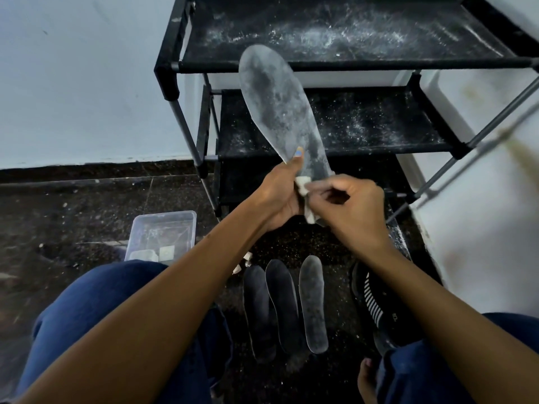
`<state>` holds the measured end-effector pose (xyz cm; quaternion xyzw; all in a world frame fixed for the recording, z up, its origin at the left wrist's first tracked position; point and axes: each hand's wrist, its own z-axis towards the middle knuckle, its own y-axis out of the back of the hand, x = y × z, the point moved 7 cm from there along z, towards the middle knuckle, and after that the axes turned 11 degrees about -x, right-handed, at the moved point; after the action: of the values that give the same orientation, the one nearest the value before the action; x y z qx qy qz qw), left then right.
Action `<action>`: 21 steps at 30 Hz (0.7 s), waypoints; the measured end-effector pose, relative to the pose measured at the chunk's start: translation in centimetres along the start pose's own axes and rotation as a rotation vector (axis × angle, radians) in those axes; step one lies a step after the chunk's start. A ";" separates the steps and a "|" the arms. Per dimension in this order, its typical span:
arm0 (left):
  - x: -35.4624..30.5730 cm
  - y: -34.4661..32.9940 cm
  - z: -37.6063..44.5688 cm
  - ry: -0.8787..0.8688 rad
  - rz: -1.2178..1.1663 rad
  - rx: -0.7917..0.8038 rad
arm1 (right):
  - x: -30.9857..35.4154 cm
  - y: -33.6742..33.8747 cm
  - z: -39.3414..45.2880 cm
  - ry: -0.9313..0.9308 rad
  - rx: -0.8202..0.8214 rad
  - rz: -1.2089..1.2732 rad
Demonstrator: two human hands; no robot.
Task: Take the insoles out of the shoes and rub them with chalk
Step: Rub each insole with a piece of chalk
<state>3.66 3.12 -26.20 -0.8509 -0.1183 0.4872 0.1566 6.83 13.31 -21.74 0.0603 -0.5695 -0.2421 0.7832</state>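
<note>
My left hand (280, 193) grips the heel end of a grey insole (277, 103) dusted white with chalk, held upright with its toe pointing away. My right hand (353, 208) pinches a white chalk piece (304, 185) against the insole's heel, right beside my left palm. On the floor between my knees lie three more insoles: two dark ones (259, 310) (284, 304) and one chalk-whitened one (313, 304). A black shoe with white stripes (372, 304) lies to their right.
A black shoe rack (335, 65) with chalk-speckled shelves stands straight ahead. A clear plastic box (162, 234) holding chalk pieces sits on the dark floor at left, with loose chalk bits (243, 262) near it. White wall lies left and right.
</note>
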 end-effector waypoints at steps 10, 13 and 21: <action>0.2 0.5 -0.4 -0.101 0.146 -0.048 | -0.6 0.4 -0.4 0.110 -0.074 -0.145; 0.2 0.4 -0.5 -0.116 0.180 -0.091 | 0.1 -0.5 -1.6 0.192 -0.014 -0.150; -0.4 -0.4 -0.5 -0.159 0.172 -0.077 | -0.3 0.9 -0.5 0.195 -0.075 -0.224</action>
<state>3.86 3.31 -25.50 -0.8220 -0.0754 0.5599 0.0715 7.53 14.15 -21.79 0.1174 -0.4709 -0.3419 0.8047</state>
